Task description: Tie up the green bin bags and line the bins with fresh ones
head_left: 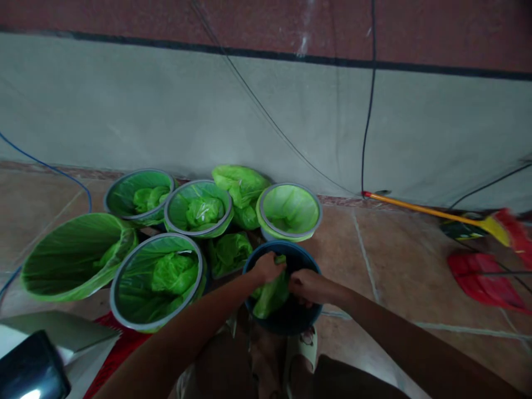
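Between my legs stands a dark blue bin (310, 318) with a crumpled green plastic bag (272, 299) inside its mouth. My left hand (266, 269) is closed around the upper part of the bag. At the right side of the bin's opening, my right hand (310, 285) is closed in a fist against the bag's right edge; its fingertips are partly hidden. Just beyond the blue bin sits a bin with a grey rim (318, 219), lined with a pale green bag.
Several green-lined bins, including one with a grey rim (116, 296), stand at left. A tied green bag (241, 180) leans near the wall (187, 116). At right are a yellow-handled broom (432, 210) and red dustpan (482, 282). A dark phone-like object (33, 368) is lower left.
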{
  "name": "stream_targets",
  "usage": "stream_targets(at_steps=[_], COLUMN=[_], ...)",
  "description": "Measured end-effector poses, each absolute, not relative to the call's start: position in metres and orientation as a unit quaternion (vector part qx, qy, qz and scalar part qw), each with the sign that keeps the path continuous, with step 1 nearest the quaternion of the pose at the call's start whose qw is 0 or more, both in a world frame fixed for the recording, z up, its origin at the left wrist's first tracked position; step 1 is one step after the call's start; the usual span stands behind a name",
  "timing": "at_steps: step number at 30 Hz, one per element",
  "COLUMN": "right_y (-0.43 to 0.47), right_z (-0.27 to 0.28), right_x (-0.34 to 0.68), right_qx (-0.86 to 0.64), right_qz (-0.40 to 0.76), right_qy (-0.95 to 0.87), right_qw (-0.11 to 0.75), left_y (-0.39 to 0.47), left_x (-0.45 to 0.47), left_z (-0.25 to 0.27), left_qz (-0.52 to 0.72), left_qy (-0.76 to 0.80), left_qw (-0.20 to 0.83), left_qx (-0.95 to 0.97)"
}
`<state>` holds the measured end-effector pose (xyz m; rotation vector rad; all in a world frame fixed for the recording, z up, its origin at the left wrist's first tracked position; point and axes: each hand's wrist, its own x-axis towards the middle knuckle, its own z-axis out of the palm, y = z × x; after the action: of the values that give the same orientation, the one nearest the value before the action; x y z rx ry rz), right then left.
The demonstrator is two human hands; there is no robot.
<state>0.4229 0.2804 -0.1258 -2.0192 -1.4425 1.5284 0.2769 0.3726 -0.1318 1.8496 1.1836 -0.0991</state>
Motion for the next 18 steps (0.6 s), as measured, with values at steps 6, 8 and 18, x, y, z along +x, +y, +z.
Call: stream_targets(at_steps=[6, 8, 18], right_y=[0.283, 0.284, 0.260], right_z=[-0.141, -0.153, -0.138], right_x=[0.408, 0.407, 0.443], right_qx=[-0.696, -0.698, -0.673], right_qz=[0.426, 0.443, 0.575], right_qy=[-0.554, -0.532, -0.327], right_qw=[0.168, 0.183, 0.330], left_y=[0.364, 0.362, 0.370], left_x=[0.278, 0.270, 0.251], left_z=[-0.151, -0.154, -0.119], left_qz=[0.078, 0.073, -0.035], left_qy=[0.433, 0.428, 0.400], left_qw=[0.769, 0.761, 0.463], left_qx=[0.463, 0.482, 0.790])
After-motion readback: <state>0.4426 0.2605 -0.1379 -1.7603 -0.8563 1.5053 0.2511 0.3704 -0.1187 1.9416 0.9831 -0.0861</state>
